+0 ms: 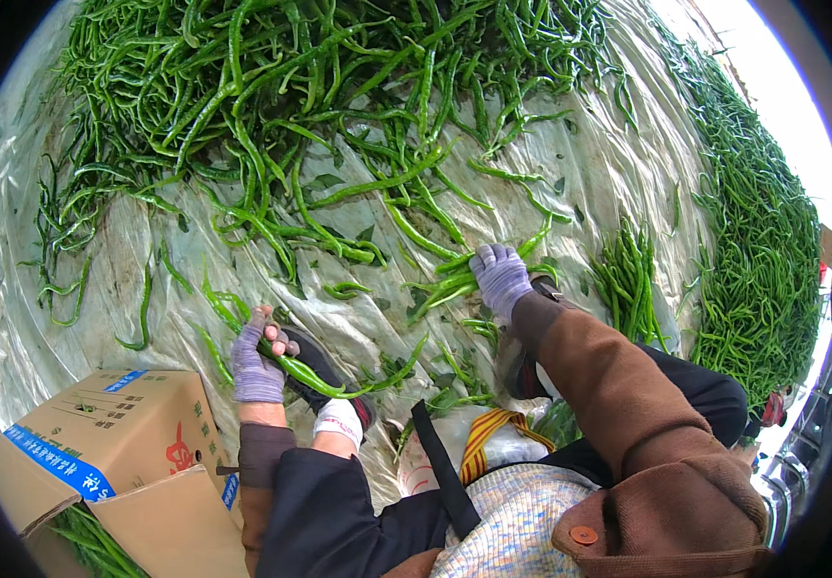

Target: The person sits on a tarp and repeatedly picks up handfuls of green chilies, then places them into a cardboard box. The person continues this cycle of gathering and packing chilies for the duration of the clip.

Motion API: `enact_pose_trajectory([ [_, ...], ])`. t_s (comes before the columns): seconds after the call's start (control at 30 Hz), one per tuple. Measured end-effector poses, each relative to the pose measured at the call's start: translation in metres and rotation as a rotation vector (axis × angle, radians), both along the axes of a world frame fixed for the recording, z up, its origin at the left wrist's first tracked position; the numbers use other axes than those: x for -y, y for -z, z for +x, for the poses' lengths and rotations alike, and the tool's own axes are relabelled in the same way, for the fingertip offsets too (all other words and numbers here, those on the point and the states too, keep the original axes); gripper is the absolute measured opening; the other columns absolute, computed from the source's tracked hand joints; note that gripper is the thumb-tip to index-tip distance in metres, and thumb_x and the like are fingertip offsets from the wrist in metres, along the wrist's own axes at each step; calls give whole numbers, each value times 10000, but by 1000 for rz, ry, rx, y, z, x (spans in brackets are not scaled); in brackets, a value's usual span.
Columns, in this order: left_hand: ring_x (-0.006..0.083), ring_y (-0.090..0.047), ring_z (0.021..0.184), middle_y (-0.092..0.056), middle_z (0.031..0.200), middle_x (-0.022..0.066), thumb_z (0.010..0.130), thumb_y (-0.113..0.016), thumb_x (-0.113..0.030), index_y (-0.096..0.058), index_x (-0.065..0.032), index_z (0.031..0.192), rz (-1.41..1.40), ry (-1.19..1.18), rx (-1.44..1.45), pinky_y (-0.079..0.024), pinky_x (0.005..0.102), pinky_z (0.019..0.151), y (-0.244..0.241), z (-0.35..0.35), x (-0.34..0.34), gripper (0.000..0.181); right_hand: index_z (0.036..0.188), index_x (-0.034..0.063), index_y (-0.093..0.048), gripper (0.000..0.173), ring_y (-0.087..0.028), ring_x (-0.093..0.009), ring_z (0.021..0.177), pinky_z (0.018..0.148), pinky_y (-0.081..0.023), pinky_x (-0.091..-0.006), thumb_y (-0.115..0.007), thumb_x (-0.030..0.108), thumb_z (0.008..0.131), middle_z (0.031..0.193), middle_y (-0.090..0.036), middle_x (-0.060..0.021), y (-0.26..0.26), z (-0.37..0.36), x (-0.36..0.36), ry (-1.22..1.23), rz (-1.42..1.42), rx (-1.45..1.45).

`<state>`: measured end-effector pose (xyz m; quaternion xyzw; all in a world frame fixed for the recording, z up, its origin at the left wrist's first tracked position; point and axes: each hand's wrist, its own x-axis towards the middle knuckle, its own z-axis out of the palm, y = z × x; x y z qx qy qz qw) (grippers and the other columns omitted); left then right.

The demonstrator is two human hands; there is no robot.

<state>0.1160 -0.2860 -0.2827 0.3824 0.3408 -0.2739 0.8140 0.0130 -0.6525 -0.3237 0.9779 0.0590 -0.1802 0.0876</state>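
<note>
My left hand [260,361], in a grey-purple glove with bare fingertips, is closed around a few long green chili peppers [307,377] above a dark shoe. To the right, my right hand [500,278], in a similar glove, is closed over a small bunch of green peppers [452,285] just above the sheet. The fingers of that hand point away from me and its palm is hidden. Ahead of both hands spreads a large heap of long green peppers [278,79], with loose ones scattered at its near edge.
An open cardboard box [127,412] with peppers inside stands at the lower left. A neat bundle of peppers [627,278] lies right of my right hand. A long pepper pile [748,238] runs along the right. A pale plastic sheet [582,159] covers the ground. My shoes [314,368] rest on it.
</note>
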Motion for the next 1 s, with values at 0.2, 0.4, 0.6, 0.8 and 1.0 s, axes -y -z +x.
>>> enact_pose_trajectory([
  [0.2, 129, -451, 422, -501, 582, -6, 837, -560, -210, -532, -58, 943, 2, -3, -10, -431, 340, 443, -2, -2, -1, 187, 980, 52, -548, 353, -580, -262, 835, 706, -453, -376, -593, 261, 699, 876, -591, -119, -55, 40, 0, 270, 240, -254],
  [0.4, 135, -494, 505, -518, 655, 19, 793, -612, -172, -501, -37, 1009, -52, 236, 43, -457, 341, 520, -23, 3, 18, 278, 1026, -14, -523, 364, -603, -185, 676, 633, -492, -287, -637, 75, 692, 811, -622, -107, -90, 64, 0, 941, 1389, -399],
  [0.6, 191, -607, 796, -587, 875, 73, 776, -648, -227, -544, -31, 989, 21, 578, 217, -531, 348, 650, -98, 12, 66, 308, 985, -5, -511, 267, -621, -226, 731, 670, -529, -319, -621, 65, 752, 861, -607, -136, -120, 64, -61, 1201, 1963, -441],
  [0.8, 134, -557, 850, -582, 973, 48, 762, -657, -197, -463, -62, 1176, 366, 831, 499, -494, 286, 697, -112, 12, 108, 477, 948, 70, -543, 276, -584, -157, 630, 571, -505, -288, -566, 320, 833, 777, -592, -52, -146, 80, -111, 1238, 2032, -526],
  [1.0, 167, -561, 840, -587, 938, 86, 591, -749, -109, -316, -24, 1257, 337, 530, 647, -469, 287, 770, -162, 17, 95, 799, 1019, 53, -549, 335, -565, -145, 730, 665, -466, -288, -451, 346, 889, 862, -601, -43, -160, 94, -149, 881, 2023, -125],
])
